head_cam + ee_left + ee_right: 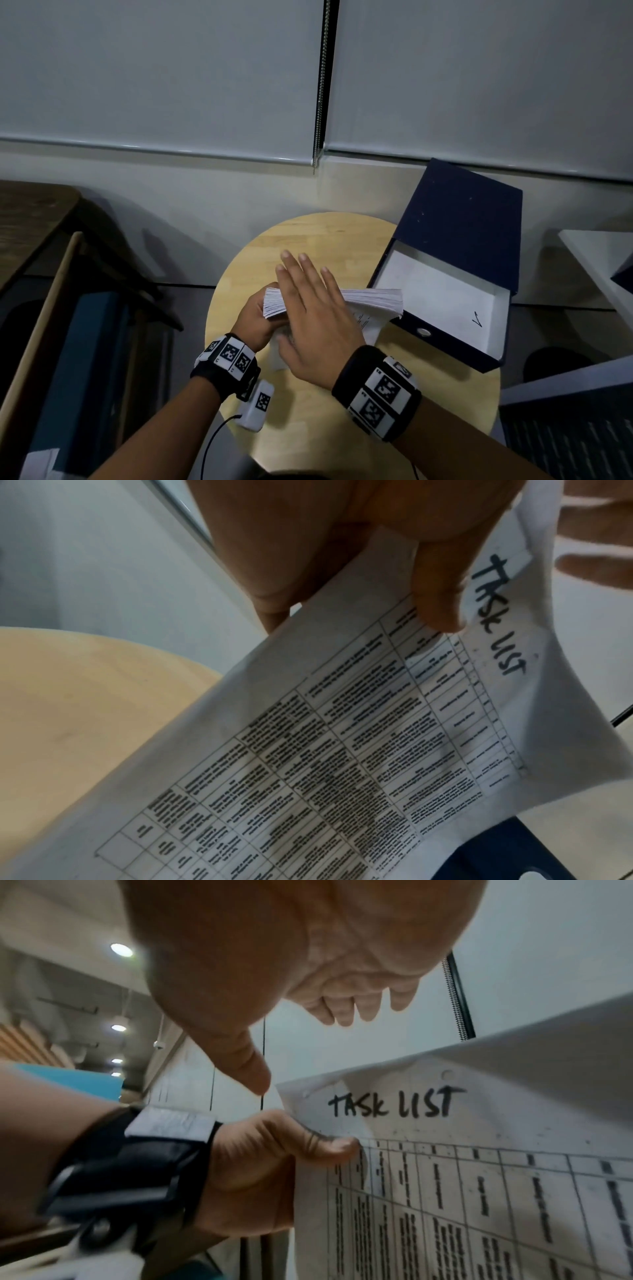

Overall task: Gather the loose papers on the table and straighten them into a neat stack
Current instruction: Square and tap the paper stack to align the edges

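A thick stack of white papers stands on its long edge on the round wooden table. My left hand grips its left end. In the left wrist view the thumb presses on the front sheet, a printed table headed "TASK LIST". My right hand is flat over the top of the stack, fingers straight and pointing away. In the right wrist view its palm is above the sheet and the left hand. I cannot tell whether it touches the paper.
An open dark blue box file with a white inside lies on the table's right side, just behind the stack. A small white device with a cable hangs by my left wrist. A dark wooden table and a blue seat stand to the left.
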